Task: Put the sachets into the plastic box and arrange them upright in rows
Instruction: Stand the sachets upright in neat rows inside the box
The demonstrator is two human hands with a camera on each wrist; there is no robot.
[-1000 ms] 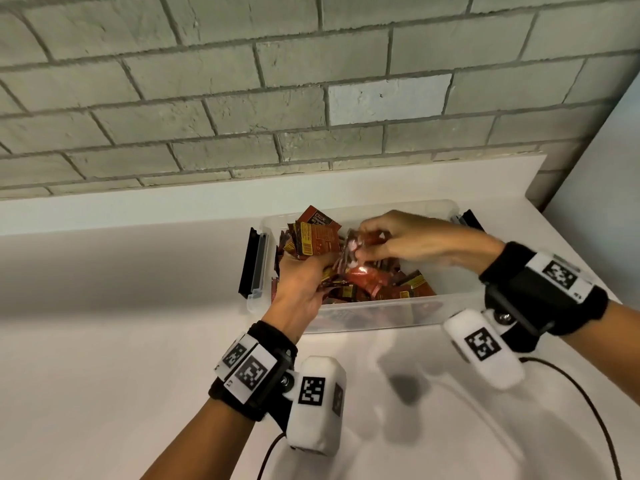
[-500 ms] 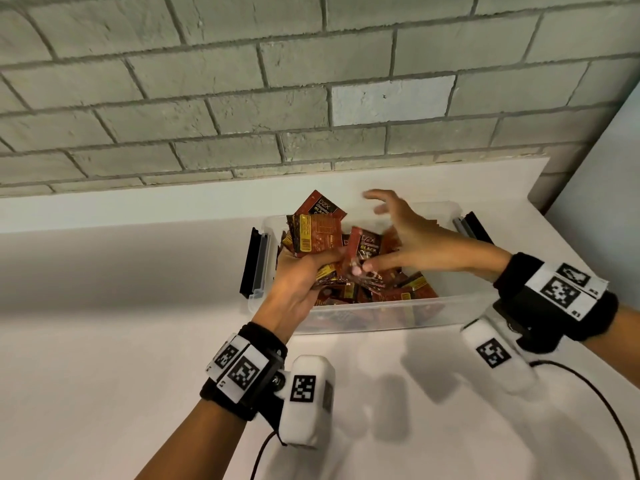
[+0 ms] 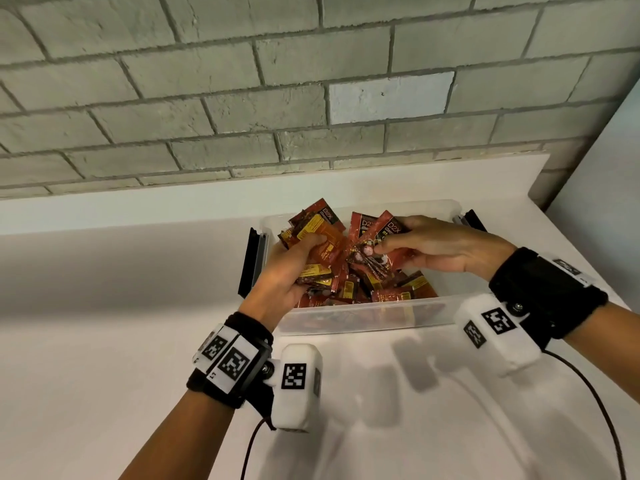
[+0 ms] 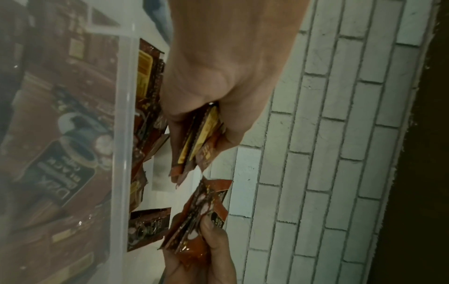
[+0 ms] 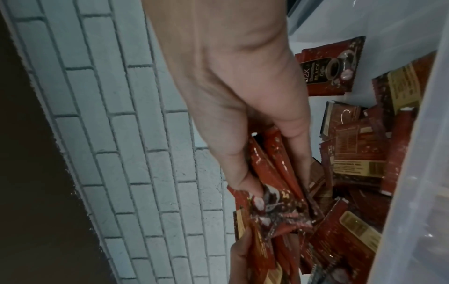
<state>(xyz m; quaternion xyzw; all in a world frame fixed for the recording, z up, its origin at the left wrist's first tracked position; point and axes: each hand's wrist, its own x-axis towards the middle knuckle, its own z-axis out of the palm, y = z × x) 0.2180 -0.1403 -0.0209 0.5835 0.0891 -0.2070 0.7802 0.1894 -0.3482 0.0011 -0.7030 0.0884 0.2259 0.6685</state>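
Gripping now: both hands are over the plastic box [image 3: 363,320], each closed on its own bundle of sachets.
Left hand: the left hand [image 3: 287,271] has its fingers curled round a fanned stack of red and yellow sachets [image 3: 311,230]; from the left wrist view the thumb and fingers squeeze the stack [image 4: 201,138] edge-on.
Right hand: the right hand [image 3: 440,251] pinches a smaller bunch of sachets [image 3: 374,244] between thumb and fingertips; the right wrist view shows the thumb pressed on the printed face of that bunch [image 5: 272,203].
Between the grips: the two bundles meet, or nearly meet, over the middle of the box; I cannot tell whether they touch.
Below the grips: loose sachets [image 3: 398,289] lie in a jumble on the box floor, flat and tilted at all angles, not in rows.
Right of the right hand's bunch: a few packets lie face up or label up inside the box [image 5: 359,153], and one leans against the far wall [image 5: 332,67].
Box: clear, with no lid on it, black latches [image 3: 254,261] at both ends; it sits on a white counter [image 3: 104,341].
Behind the grips: a grey brick wall [image 3: 242,98].
Wrists: black bands with square printed markers [image 3: 230,362] and white camera housings [image 3: 298,389] on each arm.
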